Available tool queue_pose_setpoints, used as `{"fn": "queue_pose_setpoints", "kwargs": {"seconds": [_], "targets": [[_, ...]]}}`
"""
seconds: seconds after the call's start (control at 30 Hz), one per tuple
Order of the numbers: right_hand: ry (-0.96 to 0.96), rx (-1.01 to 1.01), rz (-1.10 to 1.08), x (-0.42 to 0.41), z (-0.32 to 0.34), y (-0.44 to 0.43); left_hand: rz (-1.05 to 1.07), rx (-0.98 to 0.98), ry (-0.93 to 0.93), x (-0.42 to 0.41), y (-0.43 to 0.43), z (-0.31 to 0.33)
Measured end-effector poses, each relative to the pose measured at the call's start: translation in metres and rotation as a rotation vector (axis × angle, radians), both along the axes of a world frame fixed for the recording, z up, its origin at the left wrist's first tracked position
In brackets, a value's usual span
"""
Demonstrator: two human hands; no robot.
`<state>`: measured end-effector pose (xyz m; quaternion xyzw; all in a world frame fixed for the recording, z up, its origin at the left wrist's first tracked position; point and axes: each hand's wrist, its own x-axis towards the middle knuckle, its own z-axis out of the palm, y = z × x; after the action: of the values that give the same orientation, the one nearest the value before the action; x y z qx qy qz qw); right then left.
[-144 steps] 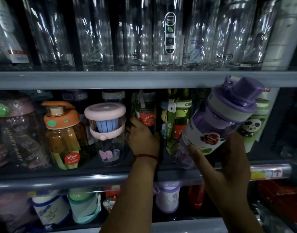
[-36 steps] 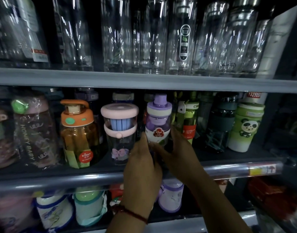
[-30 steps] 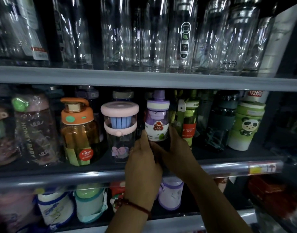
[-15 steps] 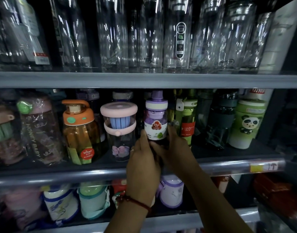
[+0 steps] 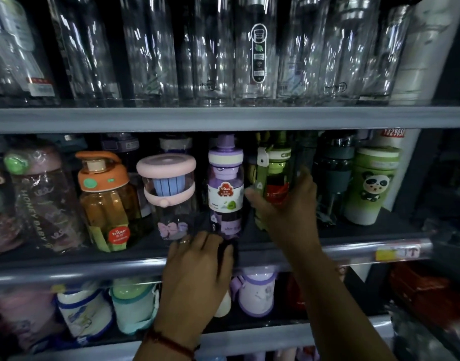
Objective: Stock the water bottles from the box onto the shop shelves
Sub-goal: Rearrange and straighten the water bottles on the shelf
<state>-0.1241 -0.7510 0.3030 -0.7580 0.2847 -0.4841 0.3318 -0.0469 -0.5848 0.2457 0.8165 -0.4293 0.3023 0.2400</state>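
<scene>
1. Standing upright on the middle shelf (image 5: pixel 93 267), the purple bottle (image 5: pixel 225 188) sat between a pink-lidded bottle (image 5: pixel 169 194) and a green bottle (image 5: pixel 272 183), close to both, with its red-and-white label facing outward.
2. The left hand (image 5: pixel 197 269) lay just below it at the shelf's front edge, its fingers (image 5: pixel 208 239) bent and their tips at the purple bottle's base. Whether they gripped the base or only touched it could not be told.
3. A ring (image 5: pixel 184 241) showed on one finger of that hand and a red bracelet (image 5: pixel 169 343) circled the wrist.
4. The right hand (image 5: pixel 286 207) gripped the green bottle, with the thumb across the front on the side next to the purple bottle and the fingers (image 5: pixel 305 178) curled round the far side.
5. An orange-lidded bottle (image 5: pixel 104 199) stood further left on the same shelf, and a green panda cup (image 5: pixel 372 186) stood well to the right.
6. Clear glass bottles (image 5: pixel 156 53) lined the upper shelf in a row.
7. A purple-and-white cup (image 5: pixel 257 290) stood on the lower shelf, beneath the two hands.
</scene>
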Motion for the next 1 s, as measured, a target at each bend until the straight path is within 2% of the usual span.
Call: {"fn": "queue_pose_setpoints", "kwargs": {"seconds": [0.07,0.17,0.3,0.4,0.47,0.67,0.77,1.0], "targets": [[0.003,0.08,0.044,0.017,0.002,-0.009,0.009,0.015,-0.01,-0.002,-0.003,0.001],[0.035,0.053,0.023,0.023,-0.001,-0.023,-0.049,-0.073,0.006,-0.009,-0.005,0.001],[-0.104,0.041,0.086,-0.005,-0.007,-0.031,-0.111,-0.242,-0.006,-0.032,-0.016,0.007],[-0.177,0.018,0.133,-0.025,-0.008,-0.032,0.006,-0.458,0.154,-0.04,-0.033,0.016],[-0.193,0.023,0.161,-0.034,-0.006,-0.033,0.088,-0.528,0.296,-0.036,-0.048,0.024],[-0.205,0.084,0.245,-0.039,-0.01,-0.041,0.277,-0.38,0.468,-0.023,-0.094,0.044],[-0.217,0.113,0.272,-0.041,-0.014,-0.044,0.307,-0.347,0.456,-0.016,-0.109,0.041],[-0.231,0.136,0.356,-0.041,-0.013,-0.051,0.152,-0.515,0.525,-0.019,-0.103,0.04]]}}
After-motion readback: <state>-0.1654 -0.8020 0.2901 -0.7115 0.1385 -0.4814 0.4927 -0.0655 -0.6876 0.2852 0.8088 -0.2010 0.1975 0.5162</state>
